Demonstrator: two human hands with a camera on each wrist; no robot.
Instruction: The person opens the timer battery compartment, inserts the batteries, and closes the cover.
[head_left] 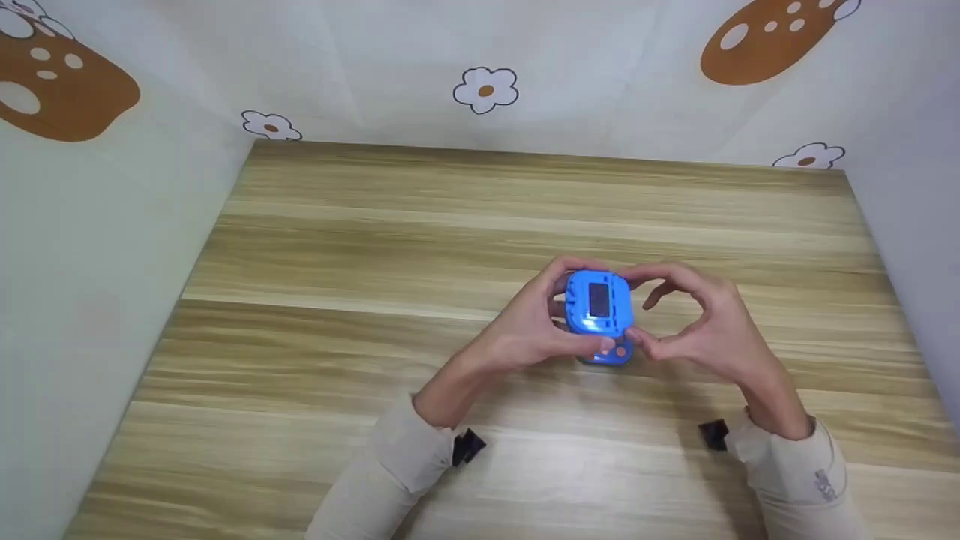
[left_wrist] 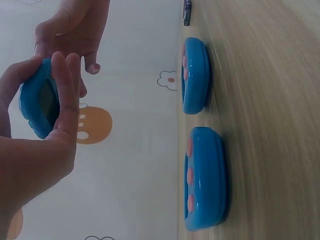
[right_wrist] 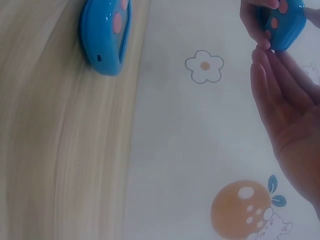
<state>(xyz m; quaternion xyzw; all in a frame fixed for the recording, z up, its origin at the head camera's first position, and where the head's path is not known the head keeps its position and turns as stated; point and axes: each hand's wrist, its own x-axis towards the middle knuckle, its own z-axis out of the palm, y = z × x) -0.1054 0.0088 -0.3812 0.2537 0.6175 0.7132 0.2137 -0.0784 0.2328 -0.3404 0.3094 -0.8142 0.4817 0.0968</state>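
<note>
My left hand point(head_left: 525, 330) grips a small rounded blue device point(head_left: 621, 304), thumb along its near edge and fingers round its far side. A dark rectangle shows on the face turned up to the head camera. Pink buttons point(right_wrist: 283, 6) are on its other face, seen in the right wrist view. My right hand point(head_left: 712, 322) pinches the device's right end between thumb and index finger, the other fingers off it. Below the held device, another blue device point(head_left: 611, 356) lies on the table, partly hidden in the head view.
In the left wrist view two blue devices with pink buttons lie on the wooden table point(left_wrist: 270, 130), one nearer point(left_wrist: 207, 180) and one farther point(left_wrist: 197, 75). A small dark object point(left_wrist: 187, 12) lies beyond them. A patterned white sheet point(head_left: 405, 45) stands behind the table.
</note>
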